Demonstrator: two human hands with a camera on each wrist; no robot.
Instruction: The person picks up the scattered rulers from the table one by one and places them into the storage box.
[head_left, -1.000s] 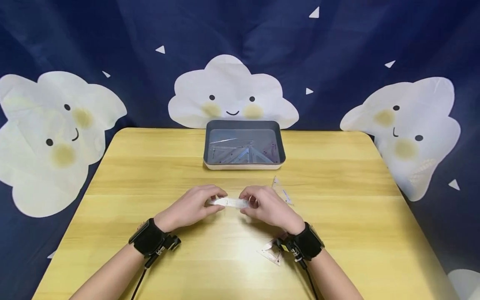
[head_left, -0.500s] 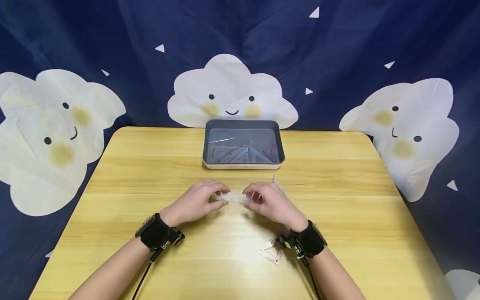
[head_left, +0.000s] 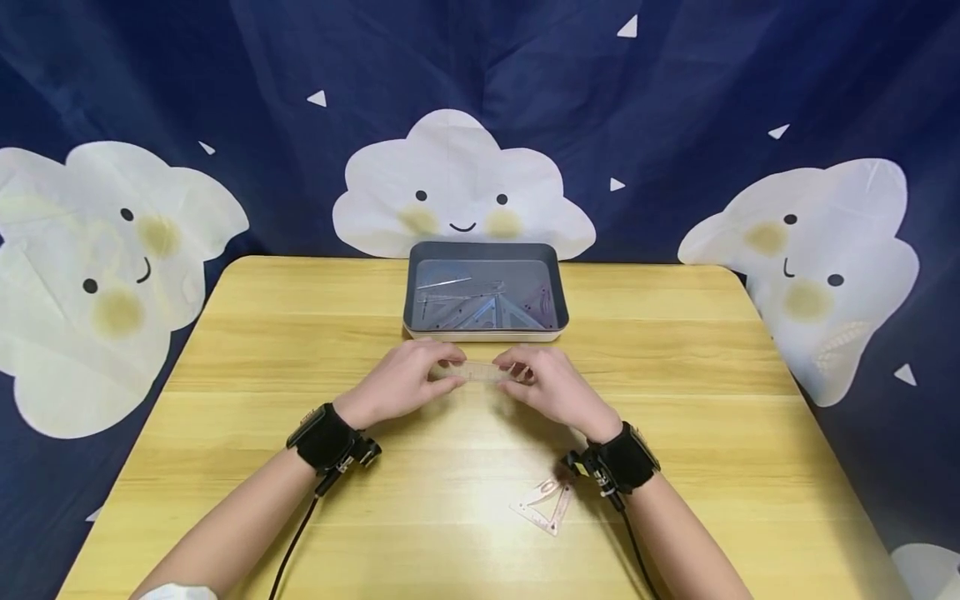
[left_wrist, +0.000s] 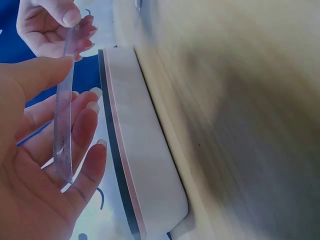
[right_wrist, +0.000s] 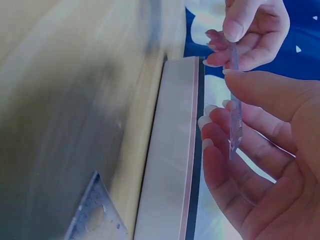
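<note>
A clear plastic straight ruler [head_left: 480,372] is held level between both hands, just in front of the dark tray [head_left: 555,287]. My left hand [head_left: 442,371] pinches its left end and my right hand [head_left: 514,372] pinches its right end. In the left wrist view the ruler [left_wrist: 64,115] stands edge-on between thumb and fingers, beside the tray's pale outer wall [left_wrist: 137,150]. In the right wrist view the ruler [right_wrist: 234,107] also shows edge-on next to the tray wall [right_wrist: 172,150]. Several clear rulers and set squares [head_left: 487,308] lie in the tray.
A clear set square [head_left: 544,505] lies flat on the yellow wooden table [head_left: 712,400] near my right wrist, and it shows in the right wrist view as a set square [right_wrist: 94,215]. A dark blue cloud-print curtain [head_left: 225,125] hangs behind the table.
Both hands have carried the ruler away from me, up to the tray's near wall. The small triangle beside the right hand is now hidden behind it.
</note>
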